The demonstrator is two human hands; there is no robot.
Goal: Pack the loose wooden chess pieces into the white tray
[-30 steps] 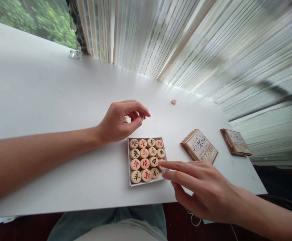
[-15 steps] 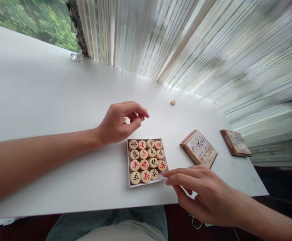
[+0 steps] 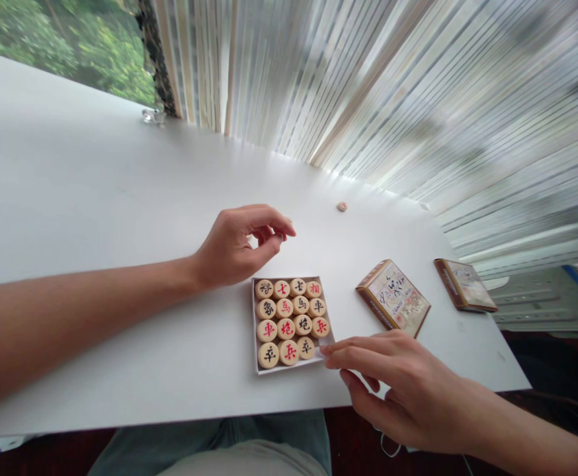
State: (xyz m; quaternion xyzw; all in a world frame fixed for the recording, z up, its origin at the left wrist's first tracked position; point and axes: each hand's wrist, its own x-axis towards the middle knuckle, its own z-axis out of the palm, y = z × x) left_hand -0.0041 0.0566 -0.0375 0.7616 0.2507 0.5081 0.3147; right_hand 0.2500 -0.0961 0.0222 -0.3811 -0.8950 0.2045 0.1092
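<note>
A shallow white box tray [image 3: 256, 330] holds rows of round wooden Chinese chess pieces [image 3: 285, 308], with red or black characters facing up. Its near right corner has a gap without a top piece. My right hand [image 3: 393, 383] is open at that corner, fingers stretched and thumb apart; the fingertips touch or nearly touch the tray edge. Just beyond the tray, my left hand [image 3: 242, 241] is closed in a loose pinch, thumb and index tips close together. Whatever it may hold is hidden. Pale bits, perhaps pieces, peek out behind its index finger and inside its curl.
To the right lie two patterned Chinese chess boxes, a nearer box [image 3: 395, 297] and a farther box [image 3: 467, 284]. A loose chess piece [image 3: 342, 206] rests toward the back of the white table [image 3: 120, 198]. Behind hang string curtains [image 3: 279, 86]. A small clear object [image 3: 153, 116] stands by the window.
The view has tilted slightly. Both hands keep nearly the same pose, and the pieces in the tray look unchanged.
</note>
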